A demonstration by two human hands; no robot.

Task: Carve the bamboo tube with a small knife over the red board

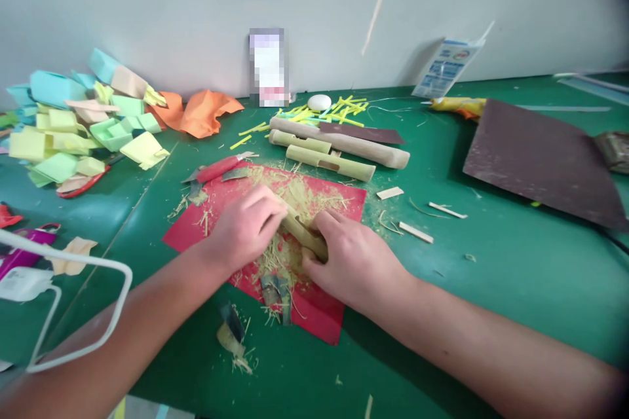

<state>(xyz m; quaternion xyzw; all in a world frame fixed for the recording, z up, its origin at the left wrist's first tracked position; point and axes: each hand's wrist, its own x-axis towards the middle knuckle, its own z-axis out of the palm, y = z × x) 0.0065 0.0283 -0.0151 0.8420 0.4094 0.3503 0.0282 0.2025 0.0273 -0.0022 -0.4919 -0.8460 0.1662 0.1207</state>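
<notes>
A short bamboo tube [301,230] with a notch cut in its side lies slantwise between my hands, over a red sheet [331,314]. My left hand [246,221] is closed at its far left end, and the fingertips are partly hidden. At the near right end, my right hand [356,250] grips the tube between thumb and fingers. Pale shavings and dust [299,193] cover the middle of the sheet. Worn dark strips [278,293] lie at the sheet's front edge. A red-handled knife [221,169] rests at its back left corner.
Behind the sheet lie a notched bamboo tube [344,165], another tube [297,141] and a longer stick [373,149]. Folded papers [59,144] are heaped left. A phone [266,69] and a carton [447,69] lean at the wall. A brown sheet [533,163] lies right.
</notes>
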